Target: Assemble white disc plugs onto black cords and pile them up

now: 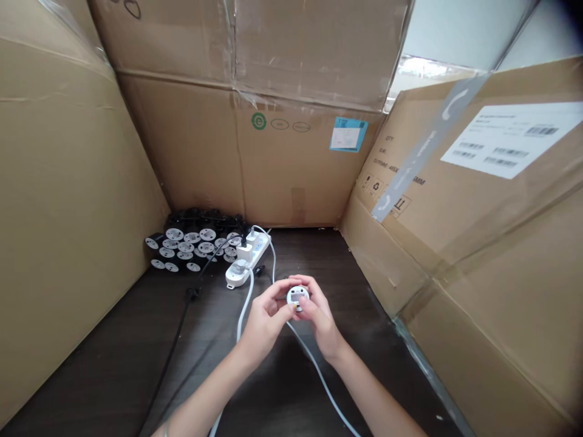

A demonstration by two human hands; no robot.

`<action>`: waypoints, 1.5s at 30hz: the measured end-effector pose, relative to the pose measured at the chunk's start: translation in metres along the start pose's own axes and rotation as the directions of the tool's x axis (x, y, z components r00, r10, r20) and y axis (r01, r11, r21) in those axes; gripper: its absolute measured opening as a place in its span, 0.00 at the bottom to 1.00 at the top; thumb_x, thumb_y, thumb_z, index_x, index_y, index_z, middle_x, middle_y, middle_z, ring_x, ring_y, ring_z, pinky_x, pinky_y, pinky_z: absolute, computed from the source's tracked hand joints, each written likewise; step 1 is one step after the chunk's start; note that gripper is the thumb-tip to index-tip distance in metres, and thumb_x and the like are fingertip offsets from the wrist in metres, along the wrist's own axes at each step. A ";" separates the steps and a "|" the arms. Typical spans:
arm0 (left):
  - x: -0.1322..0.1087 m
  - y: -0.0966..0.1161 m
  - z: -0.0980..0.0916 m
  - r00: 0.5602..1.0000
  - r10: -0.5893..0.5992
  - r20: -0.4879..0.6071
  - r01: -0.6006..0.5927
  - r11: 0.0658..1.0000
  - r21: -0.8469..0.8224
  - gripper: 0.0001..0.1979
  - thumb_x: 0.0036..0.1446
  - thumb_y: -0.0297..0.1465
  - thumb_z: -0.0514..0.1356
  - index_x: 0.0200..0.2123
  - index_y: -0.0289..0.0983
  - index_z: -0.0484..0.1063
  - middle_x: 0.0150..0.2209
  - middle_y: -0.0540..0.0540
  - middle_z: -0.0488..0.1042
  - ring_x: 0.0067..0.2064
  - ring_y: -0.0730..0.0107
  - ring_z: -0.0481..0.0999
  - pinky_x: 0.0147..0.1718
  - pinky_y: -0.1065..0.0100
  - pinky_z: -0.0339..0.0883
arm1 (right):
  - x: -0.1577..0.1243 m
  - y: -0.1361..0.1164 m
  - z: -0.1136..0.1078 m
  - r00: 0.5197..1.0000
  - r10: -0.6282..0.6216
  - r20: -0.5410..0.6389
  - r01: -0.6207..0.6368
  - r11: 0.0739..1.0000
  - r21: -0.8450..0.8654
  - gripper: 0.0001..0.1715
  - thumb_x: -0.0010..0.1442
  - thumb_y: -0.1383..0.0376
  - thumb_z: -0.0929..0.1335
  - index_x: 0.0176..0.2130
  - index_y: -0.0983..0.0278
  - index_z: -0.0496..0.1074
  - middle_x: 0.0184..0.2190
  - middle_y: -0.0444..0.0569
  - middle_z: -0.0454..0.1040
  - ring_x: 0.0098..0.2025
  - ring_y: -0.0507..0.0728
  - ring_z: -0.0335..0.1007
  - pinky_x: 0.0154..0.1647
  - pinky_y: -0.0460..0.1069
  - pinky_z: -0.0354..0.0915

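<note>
Between my two hands is a small round device (298, 295) with a white face, a greyish rectangle in its middle and small dark spots on it. My left hand (269, 308) grips it from the left, thumb at the lower edge of the face. From the right, my right hand (320, 312) wraps around it with the thumb lying on the face. The fingers of both hands curl behind the device, so its back is hidden. It is held above the dark tabletop (337, 261), just in front of a white power strip (237, 274).
Several similar round white-faced, black-bodied devices (186, 246) are stacked at the back left. Plugs and an adapter (245, 250) sit in the power strip. White cables (314, 364) and a black cable (175, 346) cross the tabletop. Large cardboard boxes (291, 170) wall in the left, back and right.
</note>
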State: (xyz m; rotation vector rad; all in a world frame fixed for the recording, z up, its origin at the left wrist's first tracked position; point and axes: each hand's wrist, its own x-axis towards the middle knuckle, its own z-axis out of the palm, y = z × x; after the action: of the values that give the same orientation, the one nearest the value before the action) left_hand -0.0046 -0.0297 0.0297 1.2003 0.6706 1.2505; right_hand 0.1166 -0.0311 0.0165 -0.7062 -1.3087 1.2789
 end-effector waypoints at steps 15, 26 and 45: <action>-0.001 -0.015 -0.009 0.990 0.129 -0.047 -0.112 0.956 0.270 0.20 0.56 0.33 0.53 0.53 0.41 0.63 0.56 0.45 0.59 0.51 0.64 0.66 0.38 0.72 0.70 | 0.004 0.008 0.001 0.981 -0.066 -0.182 0.026 0.976 -0.215 0.18 0.59 0.60 0.64 0.48 0.62 0.62 0.42 0.50 0.65 0.44 0.54 0.64 0.41 0.48 0.66; 0.002 -0.018 -0.014 0.978 0.207 0.015 -0.188 0.857 0.479 0.21 0.60 0.34 0.47 0.57 0.43 0.56 0.60 0.49 0.54 0.61 0.70 0.53 0.62 0.65 0.46 | 0.003 0.013 -0.002 0.996 -0.053 -0.069 0.029 0.951 -0.309 0.23 0.62 0.59 0.60 0.56 0.59 0.59 0.49 0.49 0.65 0.49 0.55 0.63 0.50 0.50 0.62; 0.003 -0.014 -0.014 0.973 0.228 0.031 -0.213 0.843 0.493 0.20 0.60 0.32 0.48 0.55 0.41 0.60 0.57 0.48 0.60 0.58 0.69 0.58 0.59 0.66 0.52 | 0.000 0.010 0.002 0.984 -0.139 -0.114 0.087 0.924 -0.373 0.15 0.62 0.62 0.60 0.49 0.62 0.62 0.41 0.49 0.68 0.44 0.54 0.65 0.45 0.48 0.62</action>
State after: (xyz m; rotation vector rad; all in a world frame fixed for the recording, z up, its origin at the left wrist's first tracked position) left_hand -0.0115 -0.0211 0.0129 1.7263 0.9319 1.3302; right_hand 0.1123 -0.0287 0.0072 -0.9477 -1.4679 0.8816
